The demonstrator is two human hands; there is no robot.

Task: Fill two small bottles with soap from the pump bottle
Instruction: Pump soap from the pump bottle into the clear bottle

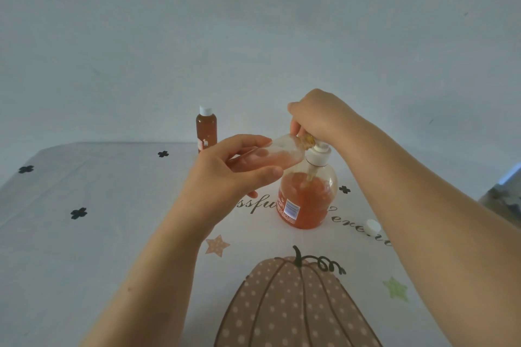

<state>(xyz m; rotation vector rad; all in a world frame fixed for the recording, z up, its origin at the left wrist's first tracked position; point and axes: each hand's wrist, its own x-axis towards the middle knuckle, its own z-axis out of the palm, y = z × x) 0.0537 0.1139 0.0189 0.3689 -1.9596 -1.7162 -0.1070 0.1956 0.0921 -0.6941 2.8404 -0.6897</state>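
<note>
A clear pump bottle (307, 200) about half full of orange soap stands on the table in the middle. My right hand (318, 118) is closed over its white pump head from above. My left hand (225, 175) holds a small clear bottle (282, 153) tilted on its side, its open mouth against the pump's nozzle, with a little orange soap inside. A second small bottle (206, 129), full of orange soap and closed with a white cap, stands upright at the back of the table.
A loose white cap (372, 226) lies on the tablecloth (112, 234) right of the pump bottle, partly behind my right forearm. The cloth has a printed pumpkin, stars and lettering. A dark object (504, 194) shows at the right edge.
</note>
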